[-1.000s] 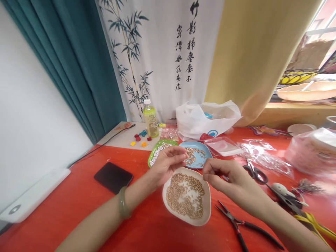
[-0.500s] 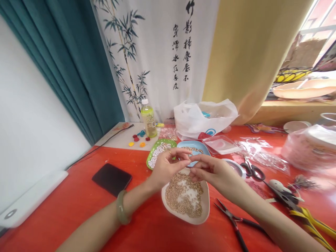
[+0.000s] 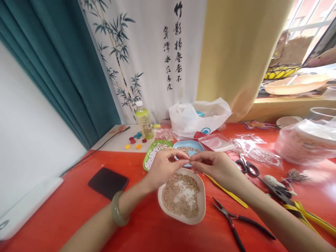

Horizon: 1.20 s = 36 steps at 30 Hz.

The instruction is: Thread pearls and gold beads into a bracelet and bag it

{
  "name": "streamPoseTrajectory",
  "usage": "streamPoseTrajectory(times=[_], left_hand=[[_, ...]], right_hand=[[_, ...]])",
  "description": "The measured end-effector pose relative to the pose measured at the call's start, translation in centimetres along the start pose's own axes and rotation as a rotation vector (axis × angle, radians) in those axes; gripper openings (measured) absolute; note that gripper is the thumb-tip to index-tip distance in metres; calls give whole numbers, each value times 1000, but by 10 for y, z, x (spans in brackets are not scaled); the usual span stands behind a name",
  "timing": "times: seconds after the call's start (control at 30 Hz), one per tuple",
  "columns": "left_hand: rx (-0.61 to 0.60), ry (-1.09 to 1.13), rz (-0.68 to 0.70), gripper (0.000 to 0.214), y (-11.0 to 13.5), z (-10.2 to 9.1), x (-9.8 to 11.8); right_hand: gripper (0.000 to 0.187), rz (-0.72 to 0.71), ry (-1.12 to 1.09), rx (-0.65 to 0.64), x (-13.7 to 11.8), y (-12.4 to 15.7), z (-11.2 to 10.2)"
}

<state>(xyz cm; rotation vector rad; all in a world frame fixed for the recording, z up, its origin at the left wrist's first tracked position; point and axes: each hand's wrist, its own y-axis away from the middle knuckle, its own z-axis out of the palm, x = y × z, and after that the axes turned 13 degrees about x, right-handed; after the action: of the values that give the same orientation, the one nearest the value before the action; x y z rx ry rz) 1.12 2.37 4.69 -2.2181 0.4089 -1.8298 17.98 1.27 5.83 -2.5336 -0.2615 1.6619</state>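
Observation:
My left hand [image 3: 164, 166] and my right hand [image 3: 214, 166] meet fingertip to fingertip above the far rim of a white dish [image 3: 201, 206] filled with small gold beads [image 3: 181, 196]. Both hands are pinched on something too small to name. A pale green bangle [image 3: 117, 213] circles my left wrist. Just behind the hands lie a green dish [image 3: 149, 154] of white pearls and a blue dish [image 3: 193, 145] of gold pieces.
On the red table [image 3: 65, 206] lie a black phone [image 3: 108, 182], pliers [image 3: 236, 220], black scissors [image 3: 246, 167], yellow-handled tools [image 3: 307, 211] and clear packets [image 3: 252, 148]. A drink bottle [image 3: 144, 120] and white plastic bag [image 3: 198, 117] stand by the curtains.
My right hand moved left from apart to meet my left hand's fingertips over the dish. The view shifted, sliding the scene a little left.

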Motion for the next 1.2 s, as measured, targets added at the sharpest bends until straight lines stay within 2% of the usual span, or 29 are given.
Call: streamPoseTrajectory(times=[0.1, 0.23, 0.43, 0.53, 0.67, 0.9, 1.2], left_hand=[[-49, 23, -25, 20, -9, 0, -2], [-34, 1, -33, 24, -34, -6, -13], [-161, -382, 72, 14, -62, -19, -33], [-250, -548, 97, 16, -63, -16, -40], [-362, -827, 198, 13, -62, -1, -48], [-345, -992, 205, 11, -60, 22, -58], [-355, -1086, 178, 20, -60, 23, -59]], right_hand=[[13, 32, -53, -18, 4, -6, -4], [13, 87, -167, -64, 10, -13, -8], [14, 108, -236, -90, 15, -15, -11], [14, 115, -247, -112, 15, -16, -13], [14, 125, -246, -96, 11, -17, -17], [14, 111, -220, -84, 9, -17, -20], [10, 95, -269, -86, 15, -18, -23]])
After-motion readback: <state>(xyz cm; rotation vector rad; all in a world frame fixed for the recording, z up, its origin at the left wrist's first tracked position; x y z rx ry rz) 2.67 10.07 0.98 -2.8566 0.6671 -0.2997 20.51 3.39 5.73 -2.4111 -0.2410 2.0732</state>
